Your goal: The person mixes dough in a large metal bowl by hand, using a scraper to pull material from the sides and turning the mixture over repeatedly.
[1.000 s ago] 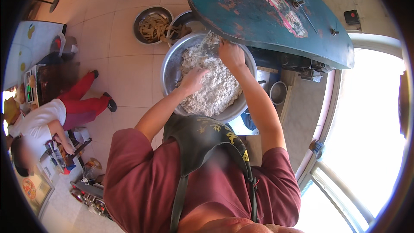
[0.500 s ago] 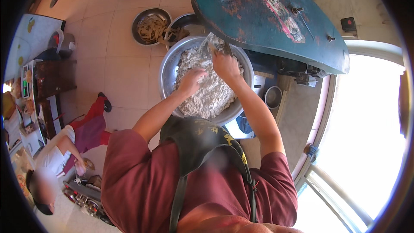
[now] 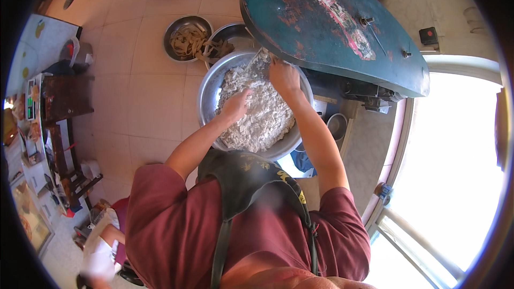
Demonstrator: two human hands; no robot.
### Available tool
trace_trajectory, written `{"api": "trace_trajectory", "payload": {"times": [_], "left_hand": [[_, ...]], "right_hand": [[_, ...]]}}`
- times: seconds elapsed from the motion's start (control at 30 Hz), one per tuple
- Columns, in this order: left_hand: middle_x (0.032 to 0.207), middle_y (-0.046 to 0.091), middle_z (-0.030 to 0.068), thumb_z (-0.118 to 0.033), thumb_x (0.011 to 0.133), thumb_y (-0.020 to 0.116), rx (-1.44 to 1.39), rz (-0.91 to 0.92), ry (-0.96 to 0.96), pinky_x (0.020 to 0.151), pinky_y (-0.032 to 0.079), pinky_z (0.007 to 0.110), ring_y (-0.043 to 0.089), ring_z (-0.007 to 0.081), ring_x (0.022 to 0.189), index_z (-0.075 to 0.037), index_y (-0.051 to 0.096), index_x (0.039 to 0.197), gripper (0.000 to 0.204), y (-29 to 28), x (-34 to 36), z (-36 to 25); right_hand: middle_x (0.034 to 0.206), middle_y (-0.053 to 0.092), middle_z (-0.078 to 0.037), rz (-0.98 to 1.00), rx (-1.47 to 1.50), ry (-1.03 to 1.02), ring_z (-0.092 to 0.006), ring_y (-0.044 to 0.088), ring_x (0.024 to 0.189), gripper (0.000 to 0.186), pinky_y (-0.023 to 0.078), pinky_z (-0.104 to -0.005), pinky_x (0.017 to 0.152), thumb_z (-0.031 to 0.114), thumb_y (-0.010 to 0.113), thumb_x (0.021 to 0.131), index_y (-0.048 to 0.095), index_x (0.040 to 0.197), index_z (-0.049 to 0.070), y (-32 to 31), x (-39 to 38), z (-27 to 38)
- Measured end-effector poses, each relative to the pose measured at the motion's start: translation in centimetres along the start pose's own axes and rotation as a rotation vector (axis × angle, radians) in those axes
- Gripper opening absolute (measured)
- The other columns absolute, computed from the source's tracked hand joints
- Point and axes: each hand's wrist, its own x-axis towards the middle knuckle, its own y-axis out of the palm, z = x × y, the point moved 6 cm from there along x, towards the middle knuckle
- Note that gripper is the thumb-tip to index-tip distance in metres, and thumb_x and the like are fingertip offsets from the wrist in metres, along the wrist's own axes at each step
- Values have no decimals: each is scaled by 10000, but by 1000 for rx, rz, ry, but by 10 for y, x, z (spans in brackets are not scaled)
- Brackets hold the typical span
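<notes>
A wide metal bowl (image 3: 208, 95) stands in front of me, filled with pale, crumbly floury dough (image 3: 262, 120). My left hand (image 3: 235, 106) rests in the dough on the left side, fingers curled into it and thumb uppermost. Towards the bowl's far rim, my right hand (image 3: 285, 77) is closed, its fingertips partly in shadow under the edge of a green machine cover (image 3: 321, 27). Beside those fingers a greyish, flour-covered patch rises at the rim. I cannot make out what the right fingers grip.
Beyond the bowl on the tiled floor sit a metal bowl of brownish strips (image 3: 187, 40) and a second metal bowl (image 3: 234, 33). A small metal pot (image 3: 337, 126) stands to the right. At lower left is another person (image 3: 104, 238), near a cluttered table (image 3: 67, 150).
My right hand has turned, its fingers now further under the cover's edge. The left hand has curled more into the dough. The other person has moved lower in view, and the view has shifted slightly.
</notes>
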Motion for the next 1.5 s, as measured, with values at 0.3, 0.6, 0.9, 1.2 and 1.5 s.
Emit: {"api": "trace_trajectory", "payload": {"times": [0.3,0.6,0.9,1.2,1.5], "left_hand": [[1167,615,159,-9,847,681,-191,38,125,852,506,432,639,338,1030,-83,512,1167,369,5,5,-19],[1156,620,200,-115,906,650,-119,-44,165,809,527,428,651,340,993,-65,477,1237,377,-24,9,-68],[1297,461,285,-104,788,725,327,-166,135,835,531,493,603,455,1012,-55,412,1325,624,-71,71,-147],[1190,530,204,-19,826,647,259,-319,284,795,509,489,590,426,1024,-38,497,1228,430,-54,70,-95],[1113,593,160,3,849,591,228,-393,501,873,491,459,563,386,1067,-31,595,1115,268,-62,30,-119]], "right_hand": [[808,689,-236,75,65,39,-420,689,784,492,584,-499,659,247,423,983,405,1402,-10,14,4,1],[782,682,-261,-31,118,76,-433,677,701,332,569,-498,657,230,494,939,692,805,1,9,5,-7],[781,680,-269,-24,292,215,-441,679,741,363,556,-521,683,288,509,943,697,843,-6,-37,-62,-27],[759,663,-286,27,372,148,-448,666,727,409,544,-539,674,325,455,965,675,840,3,-17,-42,-19],[804,678,-278,53,354,101,-444,674,762,372,550,-526,690,318,498,948,687,873,7,-34,-61,-12]]}}
